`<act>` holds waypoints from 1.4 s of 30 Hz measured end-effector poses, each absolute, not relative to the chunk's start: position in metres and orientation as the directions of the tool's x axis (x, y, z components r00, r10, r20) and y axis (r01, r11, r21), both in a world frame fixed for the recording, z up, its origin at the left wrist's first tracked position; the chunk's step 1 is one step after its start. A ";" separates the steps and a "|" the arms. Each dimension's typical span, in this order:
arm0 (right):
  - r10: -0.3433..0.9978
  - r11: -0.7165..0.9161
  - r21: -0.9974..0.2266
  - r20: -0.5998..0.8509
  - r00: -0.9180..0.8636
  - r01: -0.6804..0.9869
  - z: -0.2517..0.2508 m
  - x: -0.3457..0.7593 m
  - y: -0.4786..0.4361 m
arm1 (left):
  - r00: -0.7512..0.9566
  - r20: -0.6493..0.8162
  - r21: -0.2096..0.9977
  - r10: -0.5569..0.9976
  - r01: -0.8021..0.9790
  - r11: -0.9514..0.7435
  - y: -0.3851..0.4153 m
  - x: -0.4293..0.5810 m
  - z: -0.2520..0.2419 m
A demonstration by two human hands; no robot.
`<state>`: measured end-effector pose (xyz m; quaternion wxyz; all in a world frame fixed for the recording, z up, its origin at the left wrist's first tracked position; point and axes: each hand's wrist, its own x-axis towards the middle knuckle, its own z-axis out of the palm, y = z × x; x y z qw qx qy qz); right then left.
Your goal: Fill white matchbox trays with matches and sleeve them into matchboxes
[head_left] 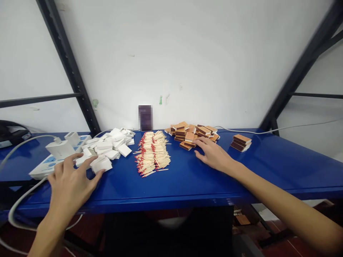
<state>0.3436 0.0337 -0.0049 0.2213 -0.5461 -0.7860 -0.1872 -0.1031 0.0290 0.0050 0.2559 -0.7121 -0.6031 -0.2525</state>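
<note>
Head camera: left hand [70, 184], fingers spread, touching white boxes [107, 146]; right hand [214, 155], fingers apart, touching brown boxes [191, 132]; matches [153, 153] between, on blue table [241, 171].

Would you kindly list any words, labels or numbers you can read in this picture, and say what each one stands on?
No text can be read.
power strip: blue marks, too small to read.
dark card at the wall: blurred out.
brown sleeves: no print shows.
white trays: plain, no print shows.
</note>
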 end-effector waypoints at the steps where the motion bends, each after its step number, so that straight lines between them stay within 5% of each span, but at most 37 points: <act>1: 0.790 0.292 0.098 0.536 -0.297 0.951 -0.005 0.342 0.042 | 0.155 0.652 -0.070 0.742 0.987 -0.144 0.028 -0.105 0.005; 6: 0.838 0.219 0.227 0.454 -0.302 0.949 -0.006 0.350 0.067 | 0.190 0.642 -0.075 0.743 0.980 -0.186 0.029 -0.107 0.001; 13: 0.787 0.213 0.089 0.574 -0.225 0.973 -0.002 0.352 0.046 | 0.294 0.726 0.064 0.622 0.872 -0.486 0.022 -0.096 0.006; 21: 0.743 0.448 -0.030 0.569 -0.353 0.894 -0.013 0.334 -0.009 | 0.671 0.375 0.179 0.639 0.624 -0.760 -0.009 -0.047 0.002; 29: 0.638 0.556 0.037 0.622 -0.454 0.831 0.001 0.305 -0.023 | 0.730 0.233 0.266 0.643 0.588 -0.764 -0.009 -0.037 0.002; 42: 0.807 0.545 -0.017 0.283 -0.519 0.838 0.007 0.248 0.021 | 0.793 0.218 0.291 0.569 0.504 -0.813 -0.009 -0.017 0.019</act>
